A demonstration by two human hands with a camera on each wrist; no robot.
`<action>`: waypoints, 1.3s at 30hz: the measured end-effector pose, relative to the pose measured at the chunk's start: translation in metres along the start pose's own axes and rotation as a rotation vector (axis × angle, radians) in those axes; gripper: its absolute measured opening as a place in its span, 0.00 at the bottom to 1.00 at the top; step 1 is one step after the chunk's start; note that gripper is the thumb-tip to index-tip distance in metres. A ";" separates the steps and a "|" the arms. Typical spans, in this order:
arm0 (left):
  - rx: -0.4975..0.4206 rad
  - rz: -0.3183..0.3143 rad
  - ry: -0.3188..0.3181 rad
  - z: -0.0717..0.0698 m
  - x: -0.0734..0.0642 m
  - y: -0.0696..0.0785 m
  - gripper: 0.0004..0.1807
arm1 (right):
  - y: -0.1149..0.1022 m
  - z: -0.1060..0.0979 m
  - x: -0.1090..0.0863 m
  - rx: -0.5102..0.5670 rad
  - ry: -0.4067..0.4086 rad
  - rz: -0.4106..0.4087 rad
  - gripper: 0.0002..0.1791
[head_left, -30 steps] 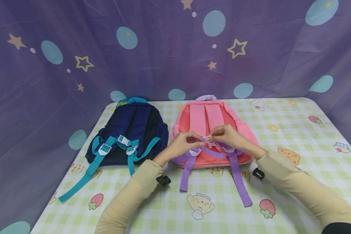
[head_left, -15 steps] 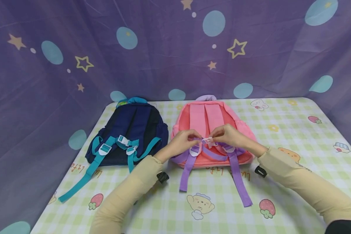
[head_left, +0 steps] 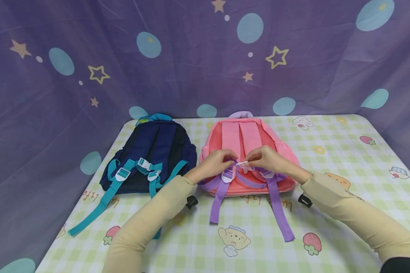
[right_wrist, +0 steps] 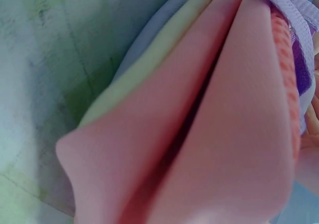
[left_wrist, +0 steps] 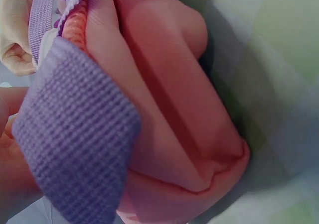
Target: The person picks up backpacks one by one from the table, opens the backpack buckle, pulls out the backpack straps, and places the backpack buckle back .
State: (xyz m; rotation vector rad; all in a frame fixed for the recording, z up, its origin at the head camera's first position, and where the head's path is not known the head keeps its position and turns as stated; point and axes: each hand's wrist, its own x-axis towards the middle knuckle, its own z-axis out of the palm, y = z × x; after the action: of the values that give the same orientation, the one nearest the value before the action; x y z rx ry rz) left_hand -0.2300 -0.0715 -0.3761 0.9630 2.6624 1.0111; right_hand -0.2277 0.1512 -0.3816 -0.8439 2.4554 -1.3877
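Note:
A pink backpack (head_left: 230, 134) lies with its shoulder straps up in the head view. Low on its back, my left hand (head_left: 216, 163) pinches a purple strap just left of a small white buckle (head_left: 242, 164). From the other side, my right hand (head_left: 268, 158) pinches the buckle's right part. Whether the buckle's halves are fastened cannot be told. Purple webbing (left_wrist: 77, 129) crosses in front of my left hand in the left wrist view. The right wrist view is mostly filled by the pink side (right_wrist: 199, 134) of the backpack, with my fingers largely hidden.
A navy backpack (head_left: 148, 140) with teal straps and white buckles lies to the left. Two purple strap ends (head_left: 280, 216) hang toward the front of the checkered tablecloth (head_left: 266, 254). A purple patterned curtain (head_left: 198, 57) stands behind.
My left fingertips have shifted slightly left and up, from the buckle to the purple strap beside it. My right hand stays nearly still at the buckle.

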 end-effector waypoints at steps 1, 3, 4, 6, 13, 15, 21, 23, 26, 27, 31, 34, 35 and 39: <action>0.011 -0.001 -0.007 0.000 0.001 0.000 0.10 | 0.000 0.000 0.000 0.001 0.002 0.001 0.07; 0.035 -0.004 -0.017 0.000 0.002 0.000 0.10 | 0.000 0.001 0.000 0.004 0.004 0.003 0.07; 0.046 -0.006 -0.022 0.000 0.003 0.000 0.10 | 0.001 0.001 0.000 0.005 0.004 0.002 0.07; 0.067 0.003 -0.032 0.001 0.005 -0.001 0.09 | 0.001 0.001 0.000 0.010 0.003 0.001 0.07; 0.136 0.061 -0.062 0.001 0.009 -0.002 0.07 | 0.003 0.002 0.000 -0.013 -0.005 -0.020 0.06; 0.151 0.073 -0.065 0.002 0.010 -0.002 0.06 | 0.003 0.003 -0.001 -0.021 -0.010 -0.032 0.05; 0.174 0.072 -0.071 0.003 0.012 -0.003 0.05 | 0.002 0.002 -0.002 -0.023 -0.030 -0.065 0.04; 0.176 0.065 -0.073 0.003 0.012 -0.004 0.05 | 0.002 0.002 -0.002 -0.003 -0.046 -0.067 0.04; 0.179 0.061 -0.077 0.004 0.014 -0.004 0.05 | 0.002 0.002 -0.003 0.008 -0.074 -0.057 0.04; 0.181 0.061 -0.077 0.004 0.014 -0.004 0.05 | 0.002 0.002 -0.004 0.002 -0.084 -0.051 0.04; 0.188 0.054 -0.076 0.005 0.014 -0.004 0.05 | 0.001 0.001 -0.006 -0.031 -0.095 -0.037 0.04; 0.190 0.054 -0.072 0.006 0.014 -0.005 0.05 | 0.001 0.001 -0.007 -0.029 -0.098 -0.039 0.04; 0.192 0.055 -0.070 0.006 0.014 -0.005 0.05 | 0.001 0.000 -0.008 -0.027 -0.103 -0.043 0.04; 0.199 0.060 -0.066 0.007 0.014 -0.005 0.05 | 0.002 -0.001 -0.009 -0.004 -0.119 -0.044 0.04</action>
State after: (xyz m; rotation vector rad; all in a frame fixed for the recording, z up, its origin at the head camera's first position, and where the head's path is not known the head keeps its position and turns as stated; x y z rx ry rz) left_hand -0.2417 -0.0617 -0.3835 1.0992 2.7325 0.7207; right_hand -0.2214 0.1582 -0.3837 -0.9582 2.3653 -1.3069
